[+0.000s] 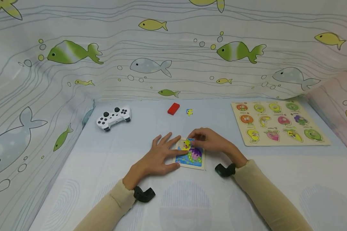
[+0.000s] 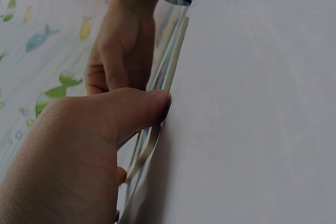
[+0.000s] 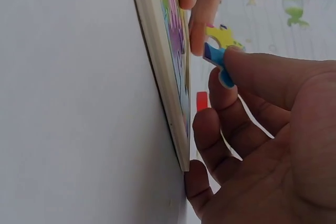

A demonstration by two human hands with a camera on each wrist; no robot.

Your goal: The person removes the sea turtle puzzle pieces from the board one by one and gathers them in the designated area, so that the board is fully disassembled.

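A small square jigsaw puzzle (image 1: 195, 166) with a pale wooden frame lies in front of me, its picture blue, yellow and purple. My left hand (image 1: 162, 155) rests on its left side, fingers straight and spread, thumb at the frame's near edge. Over the upper right corner, my right hand (image 1: 209, 139) pinches a blue and yellow puzzle piece (image 3: 215, 55) between thumb and fingers. In the right wrist view that piece is tilted and raised off the picture, and the little fingertip is at the frame's corner.
Beyond the puzzle lie a red block (image 1: 173, 108) and a loose blue and yellow puzzle piece (image 1: 189, 111). A white game controller (image 1: 114, 118) sits at the back left. On the right is a wooden fruit board (image 1: 277, 143). Fish-printed cloth (image 1: 191, 86) rises behind the table.
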